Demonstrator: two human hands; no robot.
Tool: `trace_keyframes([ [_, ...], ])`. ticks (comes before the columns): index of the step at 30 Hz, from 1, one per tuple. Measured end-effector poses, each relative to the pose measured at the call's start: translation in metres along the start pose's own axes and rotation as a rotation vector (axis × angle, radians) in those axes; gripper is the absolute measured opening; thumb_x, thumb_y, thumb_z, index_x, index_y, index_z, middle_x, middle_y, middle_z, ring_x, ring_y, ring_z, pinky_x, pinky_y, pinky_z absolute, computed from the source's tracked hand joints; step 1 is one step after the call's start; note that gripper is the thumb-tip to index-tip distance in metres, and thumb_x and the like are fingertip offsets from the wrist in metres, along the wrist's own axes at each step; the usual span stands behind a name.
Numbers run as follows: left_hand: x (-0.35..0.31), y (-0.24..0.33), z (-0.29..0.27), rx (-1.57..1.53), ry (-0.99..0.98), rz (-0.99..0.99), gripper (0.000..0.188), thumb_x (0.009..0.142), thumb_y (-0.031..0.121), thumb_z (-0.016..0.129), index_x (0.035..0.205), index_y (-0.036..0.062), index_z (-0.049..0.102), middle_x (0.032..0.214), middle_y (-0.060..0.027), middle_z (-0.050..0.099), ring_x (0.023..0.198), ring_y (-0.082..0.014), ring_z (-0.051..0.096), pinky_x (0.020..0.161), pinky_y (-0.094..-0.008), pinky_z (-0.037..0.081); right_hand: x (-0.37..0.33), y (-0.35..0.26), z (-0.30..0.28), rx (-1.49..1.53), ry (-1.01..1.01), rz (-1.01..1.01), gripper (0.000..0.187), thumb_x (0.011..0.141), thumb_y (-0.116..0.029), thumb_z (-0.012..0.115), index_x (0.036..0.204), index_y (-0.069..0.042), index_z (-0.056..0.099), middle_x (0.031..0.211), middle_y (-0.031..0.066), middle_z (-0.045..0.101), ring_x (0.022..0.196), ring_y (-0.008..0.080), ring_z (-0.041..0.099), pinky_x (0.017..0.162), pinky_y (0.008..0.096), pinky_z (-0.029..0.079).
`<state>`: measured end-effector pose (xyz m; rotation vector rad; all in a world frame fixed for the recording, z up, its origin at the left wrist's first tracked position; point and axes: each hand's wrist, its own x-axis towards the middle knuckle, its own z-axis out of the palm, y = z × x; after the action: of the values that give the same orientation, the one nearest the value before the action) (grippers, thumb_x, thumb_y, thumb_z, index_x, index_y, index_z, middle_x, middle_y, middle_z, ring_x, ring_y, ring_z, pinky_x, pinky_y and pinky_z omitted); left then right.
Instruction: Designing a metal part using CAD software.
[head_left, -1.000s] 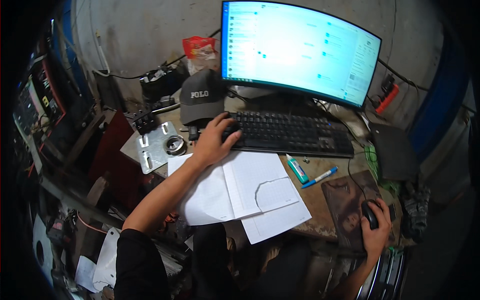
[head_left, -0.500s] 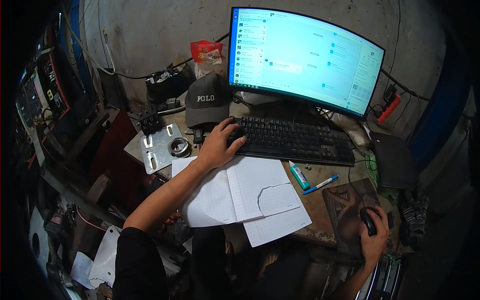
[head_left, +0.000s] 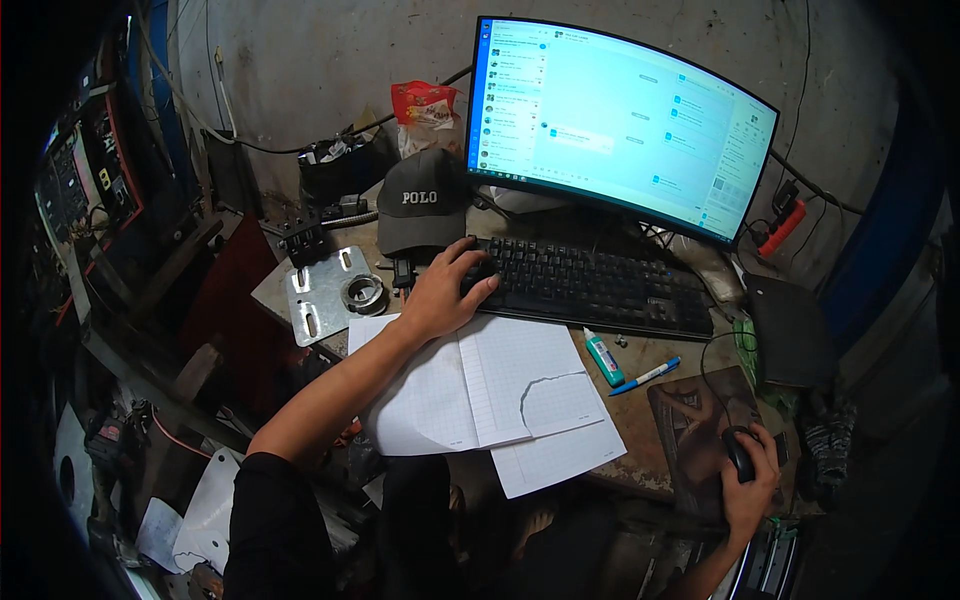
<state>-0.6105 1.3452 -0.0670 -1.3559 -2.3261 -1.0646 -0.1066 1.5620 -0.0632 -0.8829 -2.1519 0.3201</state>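
My left hand rests at the left end of a black computer keyboard. Its fingers lie spread over the keys, with the thumb apart, and it holds nothing. At the right edge of the desk, my right hand is wrapped over a black wired computer mouse, which sits on a dark printed mouse pad. An open squared-paper notebook lies below the keyboard, partly under my left forearm. One of its pages has a torn, curved edge. Behind the keyboard stands a lit curved monitor showing a chat window.
Right of the notebook lie a teal-and-white correction-fluid bottle and a blue-and-white pen. A dark cap, a slotted metal plate and a metal ring are at the left. A black flat case stands at the right.
The whole view has shifted slightly. My right hand and the mouse have at most slid a little toward me. My left hand stays on the keyboard.
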Motion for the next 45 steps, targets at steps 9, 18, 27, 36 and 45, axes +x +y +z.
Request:
trace_keyframes([
  [9,-0.0003,0.0006,0.0,-0.006,-0.001,-0.004,0.052,0.105,0.045,0.069,0.143,0.0095,0.067,0.164,-0.0211,0.049,0.144,-0.0431,0.056,0.119,-0.0512,0.046,0.0,-0.0031,-0.001,0.007,-0.007,0.005,0.042,0.076,-0.005,0.074,0.118,-0.001,0.076,0.138,0.0183,0.069,0.124,0.0389,0.068,0.109,0.0446,0.051],
  [18,-0.0001,0.0014,-0.0012,-0.013,-0.001,-0.004,0.052,0.105,0.045,0.07,0.143,0.0092,0.067,0.164,-0.0209,0.049,0.143,-0.0428,0.057,0.118,-0.05,0.047,-0.0001,-0.0031,0.0004,0.003,0.004,-0.011,0.042,0.076,-0.004,0.074,0.117,-0.001,0.076,0.137,0.0182,0.069,0.123,0.0391,0.069,0.108,0.0447,0.051],
  [27,0.0,0.0026,-0.0031,-0.013,-0.006,-0.02,0.051,0.105,0.044,0.069,0.142,0.0096,0.067,0.164,-0.0214,0.049,0.143,-0.0438,0.057,0.118,-0.05,0.047,-0.0005,-0.0022,0.0,0.004,0.009,-0.013,0.043,0.074,-0.004,0.075,0.117,-0.002,0.077,0.136,0.0173,0.069,0.122,0.0399,0.069,0.106,0.046,0.054],
  [36,0.0015,0.0035,-0.0045,-0.04,-0.037,-0.025,0.058,0.105,0.048,0.068,0.145,0.0069,0.065,0.165,-0.0253,0.047,0.147,-0.0439,0.052,0.12,-0.0505,0.046,-0.0006,-0.0024,-0.001,0.004,0.011,-0.037,0.043,0.074,-0.003,0.074,0.117,-0.002,0.077,0.135,0.0177,0.069,0.121,0.0402,0.07,0.105,0.0456,0.054],
  [45,0.0025,0.0001,-0.005,-0.034,-0.028,-0.028,0.058,0.104,0.049,0.069,0.144,0.0073,0.066,0.166,-0.0254,0.045,0.147,-0.0446,0.052,0.12,-0.0511,0.046,0.0013,-0.0056,0.0004,0.02,0.006,-0.041,0.041,0.075,-0.003,0.074,0.116,-0.002,0.078,0.135,0.0179,0.07,0.121,0.04,0.07,0.105,0.0454,0.054],
])
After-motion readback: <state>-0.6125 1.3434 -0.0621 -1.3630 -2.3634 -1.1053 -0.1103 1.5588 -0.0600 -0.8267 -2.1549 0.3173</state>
